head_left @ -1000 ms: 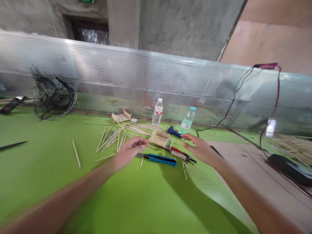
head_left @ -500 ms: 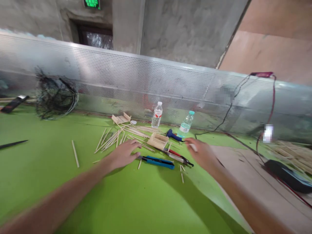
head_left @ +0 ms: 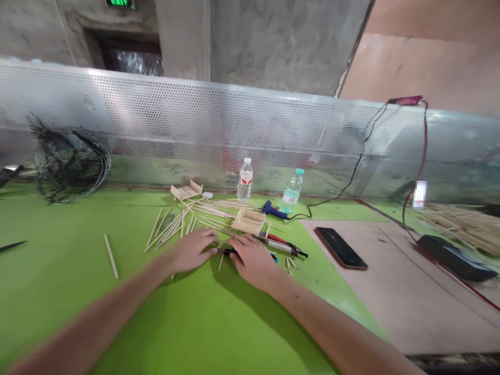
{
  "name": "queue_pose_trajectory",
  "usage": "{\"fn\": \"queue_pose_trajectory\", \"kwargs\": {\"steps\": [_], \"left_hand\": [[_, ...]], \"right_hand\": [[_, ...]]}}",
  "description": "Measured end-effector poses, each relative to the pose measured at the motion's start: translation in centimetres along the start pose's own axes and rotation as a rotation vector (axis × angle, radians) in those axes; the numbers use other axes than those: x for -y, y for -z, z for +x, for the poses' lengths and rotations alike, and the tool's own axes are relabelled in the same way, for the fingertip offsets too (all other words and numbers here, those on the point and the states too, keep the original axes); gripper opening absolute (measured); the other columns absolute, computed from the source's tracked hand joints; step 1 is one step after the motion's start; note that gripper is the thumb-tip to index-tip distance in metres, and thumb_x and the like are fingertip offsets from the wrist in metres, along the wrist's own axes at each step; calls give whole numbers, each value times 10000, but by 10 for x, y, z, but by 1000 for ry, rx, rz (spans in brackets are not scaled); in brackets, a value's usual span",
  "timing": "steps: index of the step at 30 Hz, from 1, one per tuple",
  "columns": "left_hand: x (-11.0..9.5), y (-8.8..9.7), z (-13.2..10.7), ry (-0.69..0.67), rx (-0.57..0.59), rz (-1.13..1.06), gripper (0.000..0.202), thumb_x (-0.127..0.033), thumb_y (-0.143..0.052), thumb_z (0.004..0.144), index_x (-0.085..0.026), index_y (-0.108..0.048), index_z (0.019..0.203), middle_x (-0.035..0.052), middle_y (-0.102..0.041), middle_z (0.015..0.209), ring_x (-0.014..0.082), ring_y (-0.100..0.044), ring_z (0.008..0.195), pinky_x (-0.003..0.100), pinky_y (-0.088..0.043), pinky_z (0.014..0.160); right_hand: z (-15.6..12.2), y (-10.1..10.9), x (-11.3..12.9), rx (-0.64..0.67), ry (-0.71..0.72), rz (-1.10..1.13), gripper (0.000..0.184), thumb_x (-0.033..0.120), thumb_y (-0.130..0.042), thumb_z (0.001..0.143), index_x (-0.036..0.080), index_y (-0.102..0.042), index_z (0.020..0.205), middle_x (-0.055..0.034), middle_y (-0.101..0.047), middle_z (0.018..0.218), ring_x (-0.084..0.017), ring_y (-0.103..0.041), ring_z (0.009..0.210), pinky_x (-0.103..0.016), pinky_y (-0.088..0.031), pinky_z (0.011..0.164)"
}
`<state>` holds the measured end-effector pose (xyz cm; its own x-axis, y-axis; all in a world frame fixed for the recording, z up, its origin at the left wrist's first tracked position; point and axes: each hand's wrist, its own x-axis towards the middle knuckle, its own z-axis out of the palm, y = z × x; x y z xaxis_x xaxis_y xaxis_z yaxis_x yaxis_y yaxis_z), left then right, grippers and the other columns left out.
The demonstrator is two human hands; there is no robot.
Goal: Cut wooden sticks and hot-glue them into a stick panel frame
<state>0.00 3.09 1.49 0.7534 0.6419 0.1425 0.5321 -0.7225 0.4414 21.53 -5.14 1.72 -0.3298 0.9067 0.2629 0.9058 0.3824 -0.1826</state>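
Observation:
My right hand [head_left: 253, 260] lies over the blue utility knife [head_left: 275, 258], fingers curled over its front part. The knife's dark front end sticks out to the left, and most of its body is hidden under the palm. Just left of that tip is my left hand [head_left: 191, 251], thumb apart from its bent fingers, with no object visible in it. Beyond my hands sits a small wooden stick tray [head_left: 249, 221]. Thin wooden sticks [head_left: 172, 229] are strewn behind my left hand. Red-and-white handled pliers [head_left: 279, 242] lie past my right hand.
A blue glue gun [head_left: 274, 210], a clear bottle [head_left: 245, 179] and a teal-capped bottle [head_left: 292, 191] stand further back. Another stick frame [head_left: 187, 191] is near the perforated metal screen [head_left: 175, 125]. At right are a phone [head_left: 340, 248] and a black case [head_left: 455, 258].
My right hand has moved left from beside the glue gun onto the utility knife, uncovering the phone. My left hand stays near the knife's tip. The view has shifted slightly right.

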Motion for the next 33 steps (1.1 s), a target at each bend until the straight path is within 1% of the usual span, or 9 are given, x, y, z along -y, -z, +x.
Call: {"fn": "queue_pose_trajectory", "kwargs": {"steps": [2,4,10,15,17,21,24,30,33], "left_hand": [[-1,0,0,-8,-9,-19,319,-382,-453,963,-270,-731,1073,75,-684,1116,262,-622,1066,483,-503,991],[0,-1,0,-19,-18,-34,310,-364,-452,963,-272,-736,1047,73,-693,1083,259,-623,1047,480,-502,976],[3,-3,2,-18,-45,-53,270,-340,-485,945,-288,-746,995,64,-697,1070,255,-627,1040,457,-515,935],[9,-6,4,25,-40,-22,239,-315,-509,928,-289,-740,983,65,-695,1058,257,-632,1022,444,-534,888],[10,-6,4,28,-31,-3,246,-324,-498,934,-286,-736,984,65,-693,1063,255,-629,1027,435,-534,883],[9,-3,4,1,-39,19,286,-351,-467,948,-265,-737,988,70,-696,1064,255,-620,1041,448,-506,930],[8,-2,3,10,-41,7,274,-351,-480,938,-267,-737,986,71,-695,1071,259,-618,1046,447,-499,932],[6,-4,4,13,-26,-52,268,-362,-498,923,-256,-742,955,76,-695,1044,260,-616,1033,439,-503,917],[4,-3,4,23,-32,-96,253,-367,-517,905,-244,-739,920,78,-694,1026,256,-619,999,431,-508,893]], "right_hand": [[-1,-1,-1,15,-9,17,349,251,-456,979,184,-602,1289,-106,-637,1310,-263,-525,1238,-453,-405,1078],[-1,-1,-1,25,-19,37,347,248,-442,985,182,-602,1286,-102,-643,1301,-258,-532,1229,-445,-411,1067],[1,1,-5,50,-91,44,332,202,-417,986,191,-647,1225,-92,-681,1224,-232,-573,1174,-377,-430,1022],[1,-1,-9,44,-109,55,339,188,-401,985,185,-660,1203,-98,-690,1203,-235,-589,1132,-383,-441,993],[2,-1,-10,40,-104,63,333,202,-410,985,179,-660,1204,-99,-689,1201,-235,-586,1133,-378,-435,997],[2,1,-9,38,-87,70,299,239,-455,979,181,-680,1167,-89,-697,1148,-230,-589,1107,-359,-427,993],[1,3,-7,45,-77,69,282,268,-495,970,195,-689,1160,-83,-697,1122,-234,-591,1099,-357,-431,980],[0,3,-6,64,-77,75,296,220,-546,933,206,-675,1198,-81,-676,1116,-244,-603,1088,-347,-438,948],[-1,4,-6,83,-82,86,331,219,-567,922,212,-650,1243,-85,-646,1148,-234,-623,1033,-332,-448,903]]}}
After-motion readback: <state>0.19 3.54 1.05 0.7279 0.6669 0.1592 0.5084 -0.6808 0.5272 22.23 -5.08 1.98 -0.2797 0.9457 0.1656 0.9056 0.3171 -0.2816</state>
